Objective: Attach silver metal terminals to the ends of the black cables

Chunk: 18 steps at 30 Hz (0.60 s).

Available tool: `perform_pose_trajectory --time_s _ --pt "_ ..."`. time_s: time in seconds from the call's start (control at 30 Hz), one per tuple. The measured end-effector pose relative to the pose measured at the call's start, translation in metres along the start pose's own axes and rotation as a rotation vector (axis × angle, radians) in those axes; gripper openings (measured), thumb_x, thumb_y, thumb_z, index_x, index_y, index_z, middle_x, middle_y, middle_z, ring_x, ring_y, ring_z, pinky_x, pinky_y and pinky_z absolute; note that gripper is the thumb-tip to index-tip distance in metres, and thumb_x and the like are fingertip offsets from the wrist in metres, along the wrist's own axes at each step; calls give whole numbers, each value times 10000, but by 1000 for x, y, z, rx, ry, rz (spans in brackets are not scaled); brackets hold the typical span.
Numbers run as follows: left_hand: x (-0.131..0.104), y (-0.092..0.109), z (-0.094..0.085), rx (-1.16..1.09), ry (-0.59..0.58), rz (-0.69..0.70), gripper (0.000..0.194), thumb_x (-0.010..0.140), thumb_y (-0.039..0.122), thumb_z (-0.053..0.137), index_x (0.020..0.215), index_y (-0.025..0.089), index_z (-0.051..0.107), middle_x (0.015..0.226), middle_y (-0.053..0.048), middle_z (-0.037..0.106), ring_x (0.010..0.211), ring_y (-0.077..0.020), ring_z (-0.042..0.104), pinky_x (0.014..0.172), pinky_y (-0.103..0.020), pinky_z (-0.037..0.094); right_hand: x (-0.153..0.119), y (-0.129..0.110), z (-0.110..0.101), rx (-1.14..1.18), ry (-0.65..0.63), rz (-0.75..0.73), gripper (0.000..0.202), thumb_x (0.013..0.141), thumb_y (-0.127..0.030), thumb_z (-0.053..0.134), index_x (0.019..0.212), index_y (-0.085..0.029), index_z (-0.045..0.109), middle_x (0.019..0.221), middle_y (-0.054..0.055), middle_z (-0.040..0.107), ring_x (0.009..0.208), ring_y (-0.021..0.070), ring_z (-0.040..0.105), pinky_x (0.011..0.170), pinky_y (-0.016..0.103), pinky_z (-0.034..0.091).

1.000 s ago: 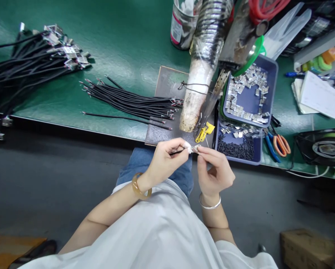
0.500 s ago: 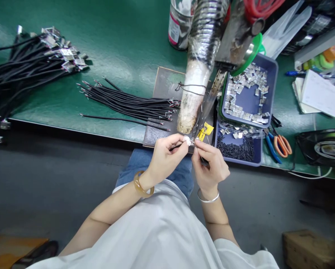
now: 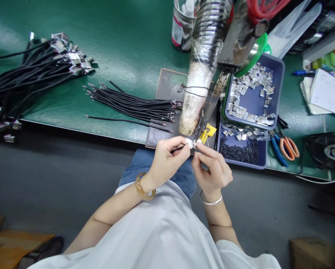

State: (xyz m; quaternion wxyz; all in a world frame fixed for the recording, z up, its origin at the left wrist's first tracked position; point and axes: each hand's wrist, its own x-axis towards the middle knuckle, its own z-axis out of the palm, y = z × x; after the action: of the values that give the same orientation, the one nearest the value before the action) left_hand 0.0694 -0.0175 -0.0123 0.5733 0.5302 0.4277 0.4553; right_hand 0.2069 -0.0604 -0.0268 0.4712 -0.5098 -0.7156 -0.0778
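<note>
My left hand (image 3: 168,157) is closed in a pinch on a black cable (image 3: 177,149), just past the table's front edge. White wrapping covers the tip of a finger on that hand. A small shiny metal connector (image 3: 194,143) sits between the fingertips of both hands, below the tip of a soldering iron (image 3: 205,116). With thumb and forefinger together, my right hand (image 3: 213,166) touches the connector's right side; what it pinches is too small to make out. A yellow piece (image 3: 207,133) lies just behind the right fingertips.
Stripped black cables (image 3: 133,102) lie left of a wide duct hose (image 3: 197,89). Farther left is a bundle of cables with metal ends (image 3: 72,58). A bin of metal connectors (image 3: 279,80) overlaps a lower bin of black bits (image 3: 264,157). Pliers (image 3: 290,147) lie at right.
The whole view has shifted slightly, so the table things appear a little farther right. Both hands keep their pinch at the connector, with hardly any movement.
</note>
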Motion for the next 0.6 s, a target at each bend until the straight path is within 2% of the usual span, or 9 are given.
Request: perform_pose_trajectory --time_s 0.17,0.23,0.37,0.47,0.6 --pt "-3 0 -1 17 -23 1 169 870 182 596 720 131 657 611 26 519 550 -70 431 512 -174 366 -1 -1 -4 -1 -6 -4 255 807 -50 754 986 -203 655 1042 63 788 887 161 767 788 258 634" --pt "-4 1 -1 36 -34 26 172 875 178 594 729 128 670 620 19 550 550 -72 448 514 -175 377 2 -2 -6 7 12 25 253 814 -52 751 991 -209 664 1031 55 788 883 161 764 775 267 633" --pt "-5 2 -3 108 -26 149 151 861 132 609 766 120 726 680 -9 642 568 -73 490 506 -169 377 9 -4 -9 129 -26 222 209 854 -68 713 967 -241 686 1028 24 777 919 168 753 795 306 634" --pt "-4 2 -4 155 1 216 156 852 112 622 774 123 757 616 12 580 524 -63 422 464 -175 316 12 -4 -9 273 -69 357 166 869 -79 692 915 -239 683 998 14 764 912 166 743 801 325 636" --pt "1 -1 -4 179 34 229 160 843 124 644 738 127 764 555 37 463 511 -64 358 463 -194 282 14 -3 -5 308 -62 381 138 862 -94 701 862 -227 666 1002 17 757 931 164 731 809 322 626"
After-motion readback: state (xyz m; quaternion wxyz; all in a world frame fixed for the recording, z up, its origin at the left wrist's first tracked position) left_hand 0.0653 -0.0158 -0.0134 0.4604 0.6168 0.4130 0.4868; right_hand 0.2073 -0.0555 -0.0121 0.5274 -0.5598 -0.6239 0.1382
